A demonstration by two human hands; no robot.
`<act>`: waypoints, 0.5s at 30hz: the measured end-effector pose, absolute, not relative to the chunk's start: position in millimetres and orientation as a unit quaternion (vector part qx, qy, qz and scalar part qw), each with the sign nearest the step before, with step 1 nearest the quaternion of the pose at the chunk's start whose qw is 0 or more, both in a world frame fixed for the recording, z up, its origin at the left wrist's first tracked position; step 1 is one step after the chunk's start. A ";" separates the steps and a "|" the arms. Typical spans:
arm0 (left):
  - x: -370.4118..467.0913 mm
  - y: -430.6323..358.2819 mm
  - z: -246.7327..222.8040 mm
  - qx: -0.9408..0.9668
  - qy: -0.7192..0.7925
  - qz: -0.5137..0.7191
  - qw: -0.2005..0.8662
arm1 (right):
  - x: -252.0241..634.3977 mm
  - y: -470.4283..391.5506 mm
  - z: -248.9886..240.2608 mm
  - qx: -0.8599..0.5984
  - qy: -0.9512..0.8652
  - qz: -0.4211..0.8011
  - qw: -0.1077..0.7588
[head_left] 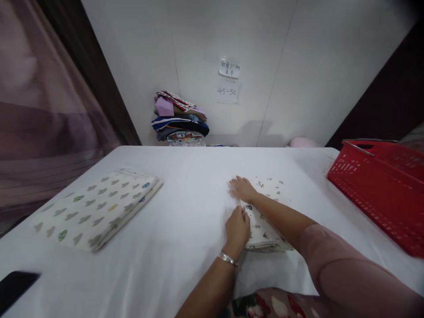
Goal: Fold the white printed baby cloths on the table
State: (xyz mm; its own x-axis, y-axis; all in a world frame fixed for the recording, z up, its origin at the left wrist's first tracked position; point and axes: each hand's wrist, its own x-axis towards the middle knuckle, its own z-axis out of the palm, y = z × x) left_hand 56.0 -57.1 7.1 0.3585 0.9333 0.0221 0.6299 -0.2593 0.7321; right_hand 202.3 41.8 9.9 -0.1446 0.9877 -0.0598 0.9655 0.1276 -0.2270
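A folded white cloth (pixel 270 236) with small printed figures lies in stacked layers on the white table in front of me. My left hand (pixel 237 229), with a silver bracelet at the wrist, is closed in a pinch on the cloth's left edge. Farther back, my right hand (pixel 244 190) rests flat near the cloth's far left corner, fingers stretched out. The right forearm crosses over the cloth and hides part of it. Off to the left lies another folded cloth (pixel 99 203), cream with grey clouds and a few coloured shapes; neither hand touches it.
A red plastic basket (pixel 374 190) with a metal handle stands at the table's right side. Behind the table (pixel 185 198) rises a pile of folded fabrics (pixel 180 121) against the wall. A dark flat object (pixel 16 287) lies at the near left. Paper notes (pixel 228 79) hang on the wall.
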 end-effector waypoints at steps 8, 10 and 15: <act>56.5 -57.1 10.4 0.760 0.515 0.226 0.326 | 210.2 11.0 28.5 -0.664 -0.723 0.137 0.131; 57.3 -56.7 10.2 0.760 0.517 0.223 0.325 | 209.4 1.2 22.3 -0.667 -0.728 0.123 0.105; 57.2 -56.6 9.7 0.763 0.511 0.232 0.321 | 207.6 -4.3 14.2 -0.667 -0.725 0.141 0.099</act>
